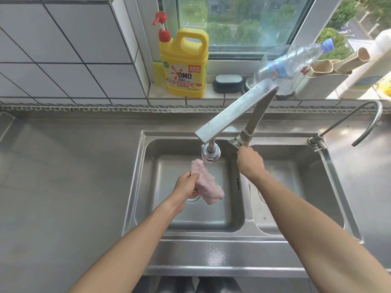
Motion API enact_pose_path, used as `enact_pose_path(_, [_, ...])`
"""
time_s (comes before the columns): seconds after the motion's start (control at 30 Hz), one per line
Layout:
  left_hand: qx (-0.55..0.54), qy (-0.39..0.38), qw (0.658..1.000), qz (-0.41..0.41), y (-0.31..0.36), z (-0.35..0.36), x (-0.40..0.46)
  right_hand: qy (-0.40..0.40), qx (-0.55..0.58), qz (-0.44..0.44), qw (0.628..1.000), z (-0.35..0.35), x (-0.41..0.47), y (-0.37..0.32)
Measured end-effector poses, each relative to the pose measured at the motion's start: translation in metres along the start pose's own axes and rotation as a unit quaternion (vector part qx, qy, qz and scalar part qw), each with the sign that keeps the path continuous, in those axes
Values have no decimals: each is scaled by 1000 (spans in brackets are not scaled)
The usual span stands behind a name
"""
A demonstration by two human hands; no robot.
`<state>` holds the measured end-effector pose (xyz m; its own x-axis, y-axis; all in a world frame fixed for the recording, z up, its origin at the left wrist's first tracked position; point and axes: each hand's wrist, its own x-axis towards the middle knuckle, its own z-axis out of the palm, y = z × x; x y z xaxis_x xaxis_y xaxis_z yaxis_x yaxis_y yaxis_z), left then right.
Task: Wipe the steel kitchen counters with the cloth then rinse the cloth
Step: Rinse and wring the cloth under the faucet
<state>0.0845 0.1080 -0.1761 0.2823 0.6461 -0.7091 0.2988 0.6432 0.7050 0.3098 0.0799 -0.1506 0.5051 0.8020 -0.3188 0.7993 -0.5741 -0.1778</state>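
Observation:
My left hand (186, 183) grips a pink fluffy cloth (206, 182) over the left basin (211, 216) of the steel double sink, just below the tap's chrome spray head (211, 153). The cloth hangs down to the right of my fingers. My right hand (249, 161) reaches up to the tap's handle (236, 142) at the base of the square steel tap (234, 111); its fingers curl round the handle's end. No water stream is visible. Steel counter (63, 176) stretches to the left.
On the window sill stand a yellow detergent jug with a red pump (184, 62), a dark soap dish (228, 82), a clear plastic bottle (292, 64) and a white holder (321, 83). A thin curved second tap (368, 121) rises at right. The right basin (296, 187) lies beside the left.

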Motion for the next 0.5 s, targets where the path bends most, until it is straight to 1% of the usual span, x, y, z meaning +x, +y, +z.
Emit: enact_pose_path(0.5, [8,5,1000,-3,12,9,11,-6,-7,11,1000,-3,-6,-10])
